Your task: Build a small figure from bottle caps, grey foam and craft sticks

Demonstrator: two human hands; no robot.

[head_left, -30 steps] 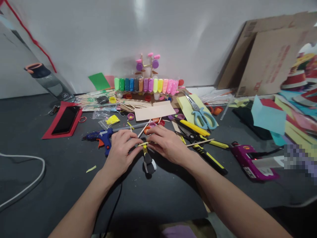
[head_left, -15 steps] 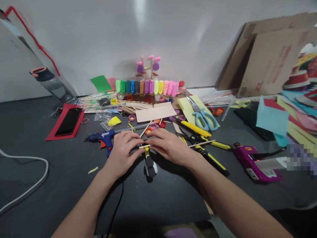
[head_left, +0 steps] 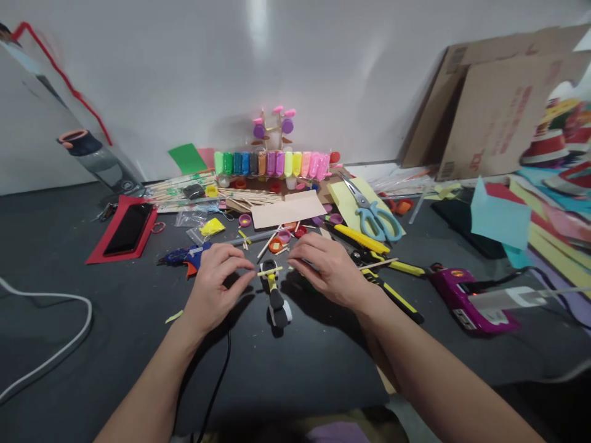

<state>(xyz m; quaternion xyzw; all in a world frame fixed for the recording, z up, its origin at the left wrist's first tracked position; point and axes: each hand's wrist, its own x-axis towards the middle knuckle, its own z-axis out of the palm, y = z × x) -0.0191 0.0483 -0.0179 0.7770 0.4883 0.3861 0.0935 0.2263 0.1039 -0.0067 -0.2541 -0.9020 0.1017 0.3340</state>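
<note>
A small model motorbike (head_left: 276, 299) stands on the dark table between my hands, with black-and-white wheels and a yellow middle. Across its far end lies a thin pale yellow stick (head_left: 270, 271), like a handlebar. To its left is my left hand (head_left: 220, 282), fingers bent and apart, the thumb tip close to the stick's left end; whether they touch I cannot tell. On the other side, my right hand (head_left: 327, 269) hovers with curled, parted fingers, clear of the model. Neither hand appears to hold anything. A blue glue gun (head_left: 182, 255) lies partly hidden behind my left hand.
Light-blue scissors (head_left: 376, 221), a yellow utility knife (head_left: 362, 239) and a purple power strip (head_left: 455, 295) lie to the right. Clay packets (head_left: 272, 163) line the back. A phone (head_left: 129, 229) on red paper and a water bottle (head_left: 99, 160) are at left.
Both hands have let go of the stick and drawn apart, the left one leftward and the right one rightward. The model's far wheel and the whole stick now show.
</note>
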